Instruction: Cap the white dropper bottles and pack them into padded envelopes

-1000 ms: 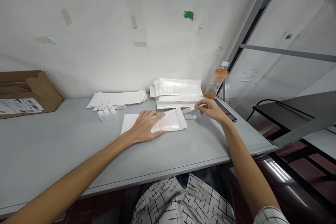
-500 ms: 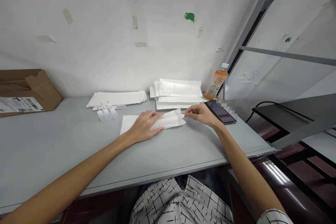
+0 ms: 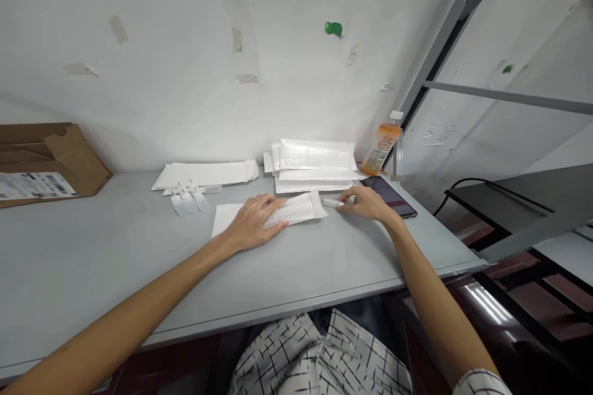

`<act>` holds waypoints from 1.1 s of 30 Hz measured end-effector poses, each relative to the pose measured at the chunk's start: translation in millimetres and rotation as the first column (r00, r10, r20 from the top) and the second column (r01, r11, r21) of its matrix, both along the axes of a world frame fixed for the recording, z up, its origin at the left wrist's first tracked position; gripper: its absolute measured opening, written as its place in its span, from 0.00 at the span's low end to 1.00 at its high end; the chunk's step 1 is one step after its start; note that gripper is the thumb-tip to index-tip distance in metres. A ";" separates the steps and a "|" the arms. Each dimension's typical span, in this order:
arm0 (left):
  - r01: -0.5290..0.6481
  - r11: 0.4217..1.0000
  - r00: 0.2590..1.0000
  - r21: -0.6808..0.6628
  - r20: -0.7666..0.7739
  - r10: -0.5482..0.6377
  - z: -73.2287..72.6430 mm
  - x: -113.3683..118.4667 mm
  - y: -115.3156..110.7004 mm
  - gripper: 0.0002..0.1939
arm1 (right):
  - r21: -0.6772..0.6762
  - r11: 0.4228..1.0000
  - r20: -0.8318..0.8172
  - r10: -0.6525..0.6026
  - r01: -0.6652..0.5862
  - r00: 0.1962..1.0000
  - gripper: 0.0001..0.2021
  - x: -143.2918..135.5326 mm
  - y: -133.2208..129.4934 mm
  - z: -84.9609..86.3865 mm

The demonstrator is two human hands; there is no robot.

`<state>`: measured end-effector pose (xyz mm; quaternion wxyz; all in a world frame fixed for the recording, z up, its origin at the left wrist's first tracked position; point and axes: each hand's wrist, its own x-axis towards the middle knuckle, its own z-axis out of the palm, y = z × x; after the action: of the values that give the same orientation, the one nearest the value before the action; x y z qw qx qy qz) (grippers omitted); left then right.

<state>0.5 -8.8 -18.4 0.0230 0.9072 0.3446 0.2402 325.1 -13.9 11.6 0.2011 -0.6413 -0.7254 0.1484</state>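
My left hand point(image 3: 254, 222) is closed on a white bubble mailer point(image 3: 301, 208), thumb at its near edge and fingers over the top. Part of a flat white sheet or envelope point(image 3: 225, 217) shows under that hand. Just right of the mailer's end, my right hand point(image 3: 364, 202) pinches a small clear tube point(image 3: 330, 202) with a whitish look; it lies apart from the mailer, pointing toward it. To the left, several small translucent white pouches or bottles with thin tips point(image 3: 189, 200) lie together on the table.
A stack of bubble mailers point(image 3: 317, 157) and a pile of flat white mailers point(image 3: 208, 171) lie by the wall. An orange drink bottle point(image 3: 382, 147) leans behind a phone point(image 3: 391, 196) at right. An open cardboard box point(image 3: 46, 160) sits far left; a metal frame point(image 3: 435, 74) rises at right.
My right hand has moved a little right, drawing the clear tube away from the mailer's end, so more of the tube shows. My left hand stays on the mailer.
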 end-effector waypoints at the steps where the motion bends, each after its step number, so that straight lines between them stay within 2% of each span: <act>1: 0.001 1.000 1.000 0.003 -0.001 -0.001 -0.2 0.0 0.0 0.24 | -0.009 1.000 -0.005 0.000 0.000 1.000 0.09 -1.1 -0.5 0.7; 4: 0.002 1.000 1.000 0.010 -0.009 -0.002 -1.0 0.3 0.1 0.24 | -0.028 0.999 -0.186 0.029 -0.035 0.982 0.11 -7.3 -6.2 8.9; 7: 0.003 1.000 1.000 0.005 -0.019 -0.003 -1.3 0.8 -0.2 0.24 | -0.076 0.981 -0.371 0.137 -0.177 0.918 0.14 -15.0 -13.3 17.3; 11: 0.003 1.000 0.999 -0.016 -0.032 -0.004 -0.6 1.5 -0.8 0.24 | -0.163 0.939 -0.333 0.236 -0.303 0.913 0.15 -28.3 -13.0 13.7; 13: 0.007 1.000 0.999 -0.014 -0.040 -0.008 -0.3 1.6 -0.9 0.25 | -0.129 0.946 -0.297 0.251 -0.299 0.922 0.14 -35.5 -8.4 7.2; 16: 0.015 1.000 0.999 -0.005 -0.044 -0.015 -0.6 1.4 -0.9 0.24 | -0.046 0.973 -0.281 0.207 -0.228 0.937 0.11 -44.9 -2.0 -0.9; 20: 0.021 1.000 0.999 0.007 -0.042 -0.021 -1.3 1.3 -0.7 0.24 | 0.013 0.983 -0.391 0.173 -0.182 0.904 0.12 -55.8 -2.7 -2.3; 25: 0.025 0.999 0.999 0.024 -0.041 -0.024 -2.5 1.0 0.4 0.23 | -0.082 0.955 -0.565 0.190 -0.284 0.802 0.09 -68.8 -8.7 -1.7; 29: 0.030 0.999 0.999 0.037 -0.030 -0.029 -3.7 0.6 0.5 0.23 | -0.112 0.912 -0.631 0.242 -0.395 0.737 0.11 -66.9 -8.1 -1.2; 30: 0.030 0.999 0.999 0.038 -0.026 -0.029 -3.9 0.6 0.3 0.23 | -0.107 0.923 -0.628 0.224 -0.369 0.745 0.11 -64.1 -7.9 0.3; 33: 0.035 0.999 0.999 0.039 -0.022 -0.034 -3.8 0.5 -0.2 0.23 | -0.084 0.979 -0.584 0.104 -0.187 0.805 0.11 -56.3 -9.0 6.3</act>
<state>1.0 -9.0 -22.3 0.0056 0.9158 0.3244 0.2366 268.9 -23.0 17.9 0.3545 -0.5209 -0.6654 0.4003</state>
